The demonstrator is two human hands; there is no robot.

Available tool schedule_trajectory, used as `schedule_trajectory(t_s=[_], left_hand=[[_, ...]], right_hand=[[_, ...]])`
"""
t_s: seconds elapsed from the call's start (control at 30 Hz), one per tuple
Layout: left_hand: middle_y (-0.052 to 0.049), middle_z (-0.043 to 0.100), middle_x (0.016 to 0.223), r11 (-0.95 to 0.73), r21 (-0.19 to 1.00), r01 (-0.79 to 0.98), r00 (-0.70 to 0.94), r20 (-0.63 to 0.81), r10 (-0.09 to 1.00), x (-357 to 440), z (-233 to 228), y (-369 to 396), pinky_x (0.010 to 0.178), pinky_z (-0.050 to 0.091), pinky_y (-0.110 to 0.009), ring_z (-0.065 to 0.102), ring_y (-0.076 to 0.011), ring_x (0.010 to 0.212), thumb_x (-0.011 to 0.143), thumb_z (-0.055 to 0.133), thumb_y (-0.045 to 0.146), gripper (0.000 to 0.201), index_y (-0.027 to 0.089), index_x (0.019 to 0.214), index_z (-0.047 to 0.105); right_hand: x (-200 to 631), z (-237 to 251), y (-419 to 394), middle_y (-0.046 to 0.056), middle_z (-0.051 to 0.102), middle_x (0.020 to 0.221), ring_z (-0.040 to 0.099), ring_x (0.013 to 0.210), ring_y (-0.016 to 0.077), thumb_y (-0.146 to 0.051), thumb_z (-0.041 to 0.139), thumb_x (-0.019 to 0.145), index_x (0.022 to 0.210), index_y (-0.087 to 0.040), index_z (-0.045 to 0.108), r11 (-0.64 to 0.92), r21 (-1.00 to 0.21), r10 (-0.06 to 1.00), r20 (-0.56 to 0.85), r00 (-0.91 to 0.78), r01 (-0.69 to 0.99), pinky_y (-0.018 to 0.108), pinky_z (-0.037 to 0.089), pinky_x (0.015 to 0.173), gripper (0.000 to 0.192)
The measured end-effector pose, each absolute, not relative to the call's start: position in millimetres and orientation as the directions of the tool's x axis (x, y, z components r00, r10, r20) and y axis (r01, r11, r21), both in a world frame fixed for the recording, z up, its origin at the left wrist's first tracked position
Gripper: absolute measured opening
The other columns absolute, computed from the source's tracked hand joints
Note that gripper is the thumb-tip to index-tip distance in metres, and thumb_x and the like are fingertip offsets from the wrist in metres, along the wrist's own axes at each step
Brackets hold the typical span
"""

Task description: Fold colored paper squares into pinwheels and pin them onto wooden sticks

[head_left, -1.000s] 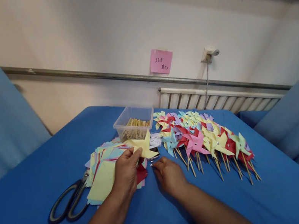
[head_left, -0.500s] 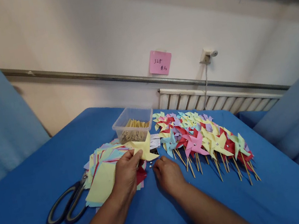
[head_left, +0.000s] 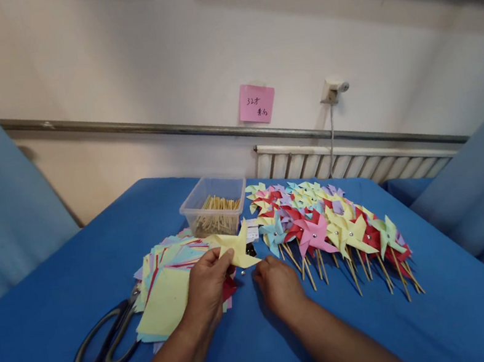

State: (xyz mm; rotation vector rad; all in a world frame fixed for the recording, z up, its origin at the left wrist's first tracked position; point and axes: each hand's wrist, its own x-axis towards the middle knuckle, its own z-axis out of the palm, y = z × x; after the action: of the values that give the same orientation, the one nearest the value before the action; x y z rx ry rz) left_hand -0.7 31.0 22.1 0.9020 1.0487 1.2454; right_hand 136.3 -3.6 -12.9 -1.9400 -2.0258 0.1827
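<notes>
Between the thumb and fingers of my left hand (head_left: 209,277) is a yellow paper pinwheel head (head_left: 237,247), its blades folded toward the centre. My right hand (head_left: 279,283) is closed just to the right of it, above the blue cloth; its fingertips are curled, and whatever they pinch is hidden. A small shiny pin (head_left: 242,272) lies on the cloth between the two hands. Under and left of my left hand spreads a pile of coloured paper squares (head_left: 164,297), a yellow one on top. Black-handled scissors (head_left: 106,339) lie with their blades under that pile.
A clear plastic box (head_left: 216,207) of short wooden sticks stands behind the paper. Finished pinwheels (head_left: 317,233) on sticks lie in rows at right. A blue cloth (head_left: 254,353) covers the table. Behind are a radiator (head_left: 295,165) and a wall with a pink note (head_left: 256,103).
My right hand has moved slightly to the right, away from the small pins. Fewer pins show on the cloth now. The left hand still holds the yellow pinwheel head, and the view has shifted slightly.
</notes>
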Motion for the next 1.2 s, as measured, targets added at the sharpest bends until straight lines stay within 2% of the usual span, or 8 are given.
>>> schedule_trajectory(t_s=[0.13,0.37,0.5,0.67,0.8,0.97,1.1,1.2], left_hand=[[0.003,0.060,0.056,0.127,0.951,-0.282,0.015,-0.128,0.992,0,22,31,0.047,0.040,-0.020,0.052,-0.0093,0.048,0.067,0.072,0.033,0.023,0.014,0.071,0.060],[0.003,0.059,0.057,0.136,0.950,-0.280,0.027,-0.134,0.991,-1,19,30,0.049,0.041,-0.021,0.054,-0.0106,0.050,0.066,0.074,0.033,0.024,0.014,0.073,0.061],[0.003,0.060,0.057,0.141,0.950,-0.277,0.030,-0.138,0.990,0,21,30,0.048,0.041,-0.020,0.052,-0.0097,0.049,0.065,0.074,0.032,0.024,0.014,0.072,0.061],[0.003,0.061,0.056,0.143,0.949,-0.282,0.029,-0.141,0.990,0,23,29,0.048,0.041,-0.020,0.052,-0.0096,0.048,0.064,0.074,0.032,0.024,0.014,0.072,0.061],[0.003,0.061,0.056,0.143,0.946,-0.289,0.025,-0.142,0.990,-1,24,28,0.048,0.041,-0.020,0.052,-0.0097,0.048,0.062,0.075,0.031,0.023,0.014,0.070,0.062],[0.002,0.063,0.059,0.143,0.943,-0.299,0.033,-0.139,0.990,0,24,28,0.049,0.042,-0.021,0.054,-0.0101,0.050,0.064,0.074,0.032,0.024,0.014,0.074,0.063],[0.002,0.063,0.058,0.139,0.945,-0.296,0.036,-0.135,0.990,-1,24,28,0.049,0.042,-0.020,0.053,-0.0097,0.049,0.066,0.073,0.033,0.023,0.014,0.074,0.063],[0.003,0.061,0.056,0.140,0.948,-0.286,0.037,-0.135,0.990,-1,24,28,0.047,0.041,-0.020,0.052,-0.0094,0.047,0.066,0.073,0.034,0.023,0.015,0.073,0.062]], right_hand=[[138,-13,-5,0.007,0.067,0.085,0.063,0.077,0.0195,-0.021,0.050,0.087,0.084,-0.019,0.067,0.073,-0.300,0.988,0.151,-0.028,0.951,0.025,0.042,0.066,0.017],[129,-8,-10,0.009,0.067,0.089,0.063,0.080,0.0229,-0.007,0.047,0.084,0.087,-0.016,0.067,0.088,-0.157,0.987,0.143,-0.066,0.984,0.028,0.044,0.067,0.023],[125,-6,-11,0.010,0.067,0.090,0.063,0.083,0.0244,-0.012,0.046,0.087,0.088,-0.015,0.068,0.094,-0.141,0.988,0.136,-0.074,0.986,0.030,0.045,0.070,0.022],[126,-11,-8,0.009,0.067,0.091,0.063,0.083,0.0239,-0.018,0.049,0.088,0.094,-0.018,0.066,0.070,-0.201,0.987,0.158,-0.038,0.977,0.029,0.045,0.069,0.018],[128,-16,-6,0.008,0.066,0.091,0.062,0.080,0.0228,-0.010,0.047,0.085,0.093,-0.020,0.066,0.128,-0.240,0.985,0.146,-0.095,0.962,0.029,0.044,0.068,0.022],[131,-15,-8,0.009,0.066,0.089,0.060,0.078,0.0207,-0.009,0.044,0.085,0.091,-0.019,0.067,0.161,-0.260,0.981,0.145,-0.126,0.952,0.028,0.042,0.067,0.025],[135,-14,-9,0.008,0.066,0.087,0.059,0.077,0.0204,-0.013,0.045,0.086,0.087,-0.019,0.068,0.152,-0.231,0.980,0.160,-0.116,0.961,0.027,0.041,0.067,0.023],[139,-14,-8,0.007,0.066,0.086,0.060,0.079,0.0203,-0.016,0.047,0.087,0.088,-0.020,0.068,0.133,-0.269,0.983,0.157,-0.092,0.954,0.027,0.041,0.069,0.021]])
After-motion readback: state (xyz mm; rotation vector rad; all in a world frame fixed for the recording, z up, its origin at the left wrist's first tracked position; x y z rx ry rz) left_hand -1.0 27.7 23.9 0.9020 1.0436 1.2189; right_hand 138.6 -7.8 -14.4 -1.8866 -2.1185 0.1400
